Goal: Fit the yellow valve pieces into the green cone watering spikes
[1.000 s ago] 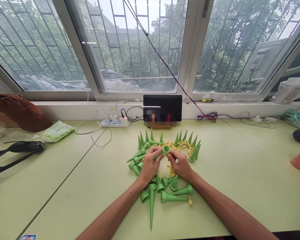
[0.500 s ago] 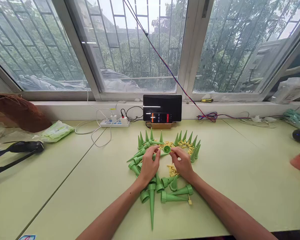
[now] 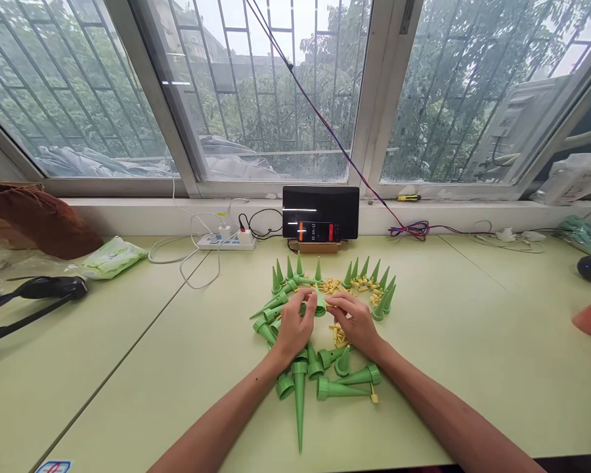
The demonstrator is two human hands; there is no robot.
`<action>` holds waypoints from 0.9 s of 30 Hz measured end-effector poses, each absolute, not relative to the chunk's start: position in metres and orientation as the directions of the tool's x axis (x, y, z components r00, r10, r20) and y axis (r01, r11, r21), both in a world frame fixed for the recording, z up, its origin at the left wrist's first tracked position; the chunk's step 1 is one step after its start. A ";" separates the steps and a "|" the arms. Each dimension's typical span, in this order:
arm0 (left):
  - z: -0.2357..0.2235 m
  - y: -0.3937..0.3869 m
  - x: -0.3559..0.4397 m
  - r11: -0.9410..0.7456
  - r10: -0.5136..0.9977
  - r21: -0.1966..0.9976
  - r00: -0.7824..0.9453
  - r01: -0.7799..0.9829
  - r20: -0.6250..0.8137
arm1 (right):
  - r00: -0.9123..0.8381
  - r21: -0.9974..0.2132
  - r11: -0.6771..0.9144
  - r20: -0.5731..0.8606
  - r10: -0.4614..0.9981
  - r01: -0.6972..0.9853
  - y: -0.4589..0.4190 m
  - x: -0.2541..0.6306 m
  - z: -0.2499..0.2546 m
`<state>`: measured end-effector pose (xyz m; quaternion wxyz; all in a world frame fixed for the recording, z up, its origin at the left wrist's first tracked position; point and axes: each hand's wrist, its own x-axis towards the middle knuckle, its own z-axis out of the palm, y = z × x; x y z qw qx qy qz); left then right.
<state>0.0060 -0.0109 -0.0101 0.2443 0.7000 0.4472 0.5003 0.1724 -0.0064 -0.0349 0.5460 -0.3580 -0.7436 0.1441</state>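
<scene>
We hold one green cone (image 3: 320, 307) with our left hand (image 3: 295, 322), tip up, between our hands. Our right hand (image 3: 358, 322) curls close by; we cannot tell what its fingers grip.

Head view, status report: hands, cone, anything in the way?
Left hand holding cone, tip up. Right hand close beside it, grip unclear. Loose cones and yellow parts crowd close by.
</scene>
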 end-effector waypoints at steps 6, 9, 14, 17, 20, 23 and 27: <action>-0.010 -0.011 0.006 -0.499 0.859 0.773 0.111 0.392 0.499 | -0.156 -0.623 0.684 0.686 0.711 0.379 -0.006 0.173 -0.036; -0.011 -0.011 0.005 -0.513 0.854 0.770 0.139 0.380 0.501 | -0.167 -0.631 0.672 0.669 0.724 0.389 -0.005 0.174 -0.038; -0.011 -0.010 0.004 -0.534 0.845 0.769 0.185 0.352 0.503 | -0.181 -0.626 0.659 0.653 0.735 0.417 -0.005 0.176 -0.038; -0.011 -0.010 0.004 -0.541 0.841 0.768 0.219 0.342 0.495 | -0.195 -0.622 0.654 0.644 0.740 0.431 -0.005 0.178 -0.038; -0.012 -0.009 0.004 -0.556 0.831 0.756 0.238 0.344 0.503 | -0.201 -0.627 0.646 0.631 0.749 0.435 -0.004 0.179 -0.038; -0.016 -0.008 0.003 -0.573 0.819 0.739 0.249 0.353 0.517 | -0.203 -0.628 0.646 0.631 0.749 0.434 -0.004 0.179 -0.039; -0.017 -0.006 0.001 -0.603 0.798 0.722 0.272 0.340 0.538 | -0.211 -0.613 0.653 0.637 0.742 0.444 -0.004 0.179 -0.039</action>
